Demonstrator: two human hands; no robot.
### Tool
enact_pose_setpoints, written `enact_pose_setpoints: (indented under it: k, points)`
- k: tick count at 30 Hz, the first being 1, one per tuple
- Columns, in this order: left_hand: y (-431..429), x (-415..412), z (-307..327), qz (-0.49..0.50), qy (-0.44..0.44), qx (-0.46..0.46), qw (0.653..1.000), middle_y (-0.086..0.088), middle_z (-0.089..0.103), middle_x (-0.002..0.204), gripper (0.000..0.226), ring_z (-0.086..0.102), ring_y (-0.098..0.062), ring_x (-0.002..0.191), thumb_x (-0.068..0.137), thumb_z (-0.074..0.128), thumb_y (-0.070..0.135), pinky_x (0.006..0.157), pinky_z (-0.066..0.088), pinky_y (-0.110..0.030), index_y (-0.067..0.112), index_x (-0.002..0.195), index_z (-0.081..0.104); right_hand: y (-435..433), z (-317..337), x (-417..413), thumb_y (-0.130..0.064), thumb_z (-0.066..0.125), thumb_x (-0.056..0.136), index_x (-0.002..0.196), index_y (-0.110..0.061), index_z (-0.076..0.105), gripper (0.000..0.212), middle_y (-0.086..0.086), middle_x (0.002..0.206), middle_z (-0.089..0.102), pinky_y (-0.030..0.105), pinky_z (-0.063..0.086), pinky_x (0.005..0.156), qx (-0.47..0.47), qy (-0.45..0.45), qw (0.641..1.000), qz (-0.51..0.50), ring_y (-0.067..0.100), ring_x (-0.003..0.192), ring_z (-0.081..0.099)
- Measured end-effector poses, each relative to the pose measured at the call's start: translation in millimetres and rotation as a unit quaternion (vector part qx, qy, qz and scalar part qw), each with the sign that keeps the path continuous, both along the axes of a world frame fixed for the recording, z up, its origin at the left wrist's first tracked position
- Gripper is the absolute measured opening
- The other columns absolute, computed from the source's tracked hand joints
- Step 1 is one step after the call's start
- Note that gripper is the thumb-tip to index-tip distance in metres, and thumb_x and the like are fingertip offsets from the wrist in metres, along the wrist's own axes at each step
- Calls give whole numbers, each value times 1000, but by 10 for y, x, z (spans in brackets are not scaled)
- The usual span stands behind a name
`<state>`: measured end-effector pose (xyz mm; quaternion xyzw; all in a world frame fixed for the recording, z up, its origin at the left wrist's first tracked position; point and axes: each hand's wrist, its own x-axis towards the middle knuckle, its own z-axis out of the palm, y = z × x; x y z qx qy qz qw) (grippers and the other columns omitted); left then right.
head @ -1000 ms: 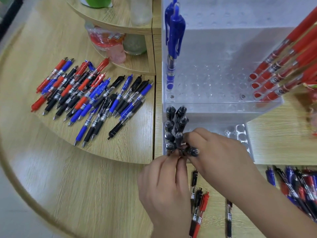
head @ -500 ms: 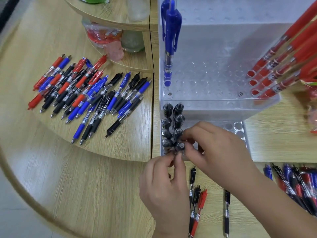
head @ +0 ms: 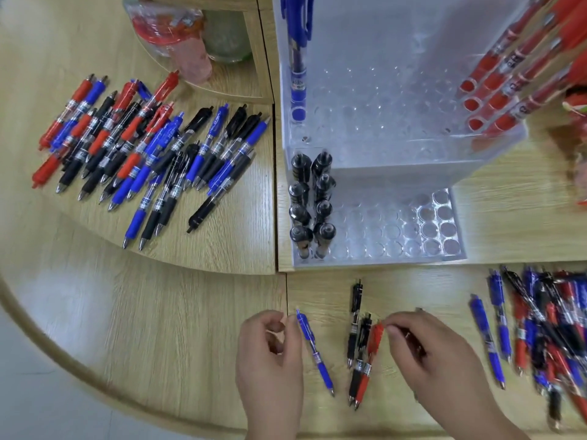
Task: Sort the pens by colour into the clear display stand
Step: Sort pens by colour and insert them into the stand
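Early stage: clear display stand (head: 381, 260) holds black pens (head: 313, 201) front-left, blue pens (head: 298, 90) rear-left, red pens (head: 495, 90) rear-right; mixed piles (head: 143, 147) lie unsorted; left hand (head: 270, 360) curls by a loose blue pen (head: 314, 349), right hand (head: 438, 357) at a loose red pen (head: 370, 360), both grips unclear.

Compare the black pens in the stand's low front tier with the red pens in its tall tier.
The black pens are dark-bodied and fill two columns at the low tier's left end; the red pens sit at the tall tier's right end. The black pens show nearly end-on, while the red pens slant outward. Both stand in holes of the clear display stand.
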<state>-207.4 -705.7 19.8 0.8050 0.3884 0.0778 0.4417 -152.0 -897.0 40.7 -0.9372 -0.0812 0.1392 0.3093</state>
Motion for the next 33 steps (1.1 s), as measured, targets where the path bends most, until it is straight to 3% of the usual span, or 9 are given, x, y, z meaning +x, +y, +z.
enact_pose_setpoints:
  k: [4, 8, 11, 15, 21, 24, 26, 28, 33]
  points:
    - [-191, -209, -314, -105, 147, 2, 984, 16, 62, 81, 9, 59, -5, 73, 86, 68, 41, 60, 47, -21, 38, 88, 60, 42, -466, -211, -39, 60, 89, 84, -41, 57, 6, -22, 75, 61, 13, 38, 52, -97, 151, 982, -61, -3, 64, 57]
    - [-461, 145, -347, -213, 158, 43, 963, 16, 62, 98, 21, 62, -2, 83, 90, 58, 49, 66, 52, -27, 33, 102, 65, 237, -553, -197, -56, 48, 91, 88, -33, 44, 24, -11, 85, 55, 28, 37, 52, -213, 160, 963, -29, 10, 71, 58]
    - [-535, 500, -424, -238, 189, 34, 952, 10, 61, 103, 26, 63, -13, 91, 90, 56, 48, 71, 52, -32, 27, 103, 62, 335, -557, -142, -49, 41, 95, 104, -24, 49, 28, -7, 101, 59, 30, 37, 57, -282, 145, 948, 18, 17, 89, 67]
    - [-570, 748, -494, -276, 267, 77, 920, 1, 60, 105, 25, 62, -23, 97, 89, 57, 42, 73, 49, -32, 21, 102, 60, 416, -594, 4, -34, 41, 94, 101, -21, 51, 18, -4, 103, 63, 30, 35, 60, -270, 186, 945, -11, 20, 95, 68]
    - [-597, 800, -456, -301, 301, 137, 894, -4, 63, 108, 29, 64, -26, 102, 91, 50, 40, 73, 47, -32, 16, 106, 59, 371, -570, 140, -48, 38, 94, 83, -27, 43, 24, -5, 91, 63, 28, 36, 59, -196, 196, 957, -82, 20, 90, 66]
    - [-562, 802, -336, -301, 266, 111, 909, -4, 64, 103, 26, 64, -27, 97, 87, 53, 36, 68, 44, -31, 16, 103, 56, 241, -485, 153, -53, 50, 88, 77, -28, 47, 28, -9, 80, 61, 30, 44, 59, -122, 180, 969, -115, 15, 80, 64]
    - [-504, 758, -225, -306, 209, 59, 927, 0, 65, 96, 23, 64, -23, 90, 85, 57, 34, 70, 49, -33, 18, 101, 55, 104, -327, 148, -44, 66, 83, 76, -33, 51, 20, -15, 75, 65, 30, 50, 60, -36, 165, 979, -116, 3, 66, 62]
    - [-426, 672, -54, -330, 135, 9, 934, 10, 63, 92, 22, 62, -11, 83, 83, 60, 33, 73, 50, -31, 26, 104, 56, -20, -58, 157, -34, 75, 80, 76, -36, 54, 21, -21, 73, 66, 20, 48, 56, 35, 141, 984, -100, 2, 60, 62]
    - [-185, 550, 633, -315, -87, -18, 945, 21, 64, 85, 16, 57, 6, 68, 76, 67, 37, 62, 42, -9, 36, 92, 69, -70, 826, 376, -61, 78, 63, 85, -40, 68, 32, -14, 75, 72, 21, 54, 58, 201, 34, 971, -124, 7, 62, 68]
